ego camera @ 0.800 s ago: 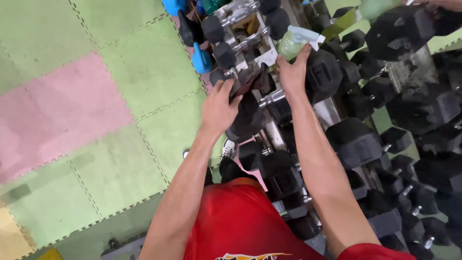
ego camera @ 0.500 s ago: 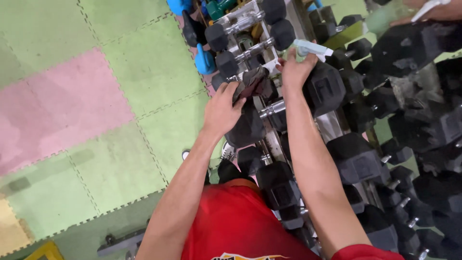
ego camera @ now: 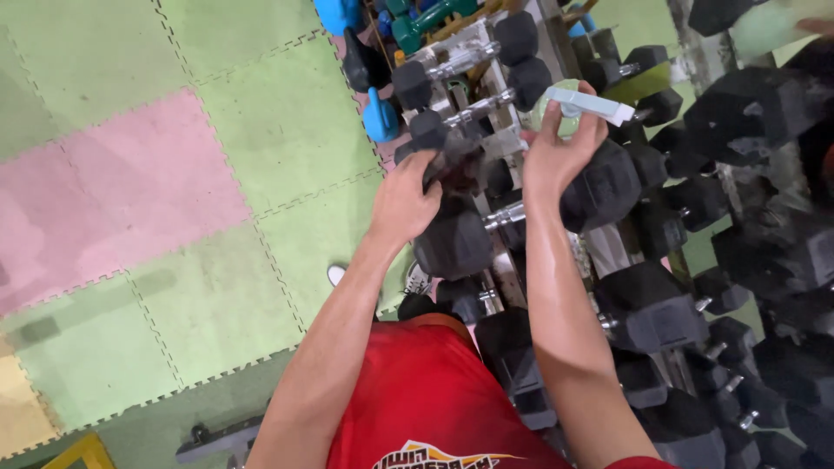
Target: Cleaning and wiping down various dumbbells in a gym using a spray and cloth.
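Observation:
I look down at a dumbbell rack (ego camera: 599, 252) loaded with black hexagonal dumbbells. My left hand (ego camera: 404, 200) rests on the head of a black dumbbell (ego camera: 452, 239) on the rack, fingers curled over its top. My right hand (ego camera: 556, 156) is closed around a pale green spray bottle (ego camera: 586, 104) with a white trigger head, held over the chrome handles. Both forearms reach forward from my red shirt (ego camera: 426, 408).
Smaller blue and teal dumbbells (ego camera: 382, 117) lie at the rack's far end. Green and pink foam floor mats (ego camera: 174, 174) cover the ground to the left. More black dumbbells (ego camera: 747, 113) fill the right side. A shoe (ego camera: 337, 274) shows below the left arm.
The view has shifted closer to the rack. My right hand has kept the spray bottle and moved slightly right; my left hand stays on the black dumbbell.

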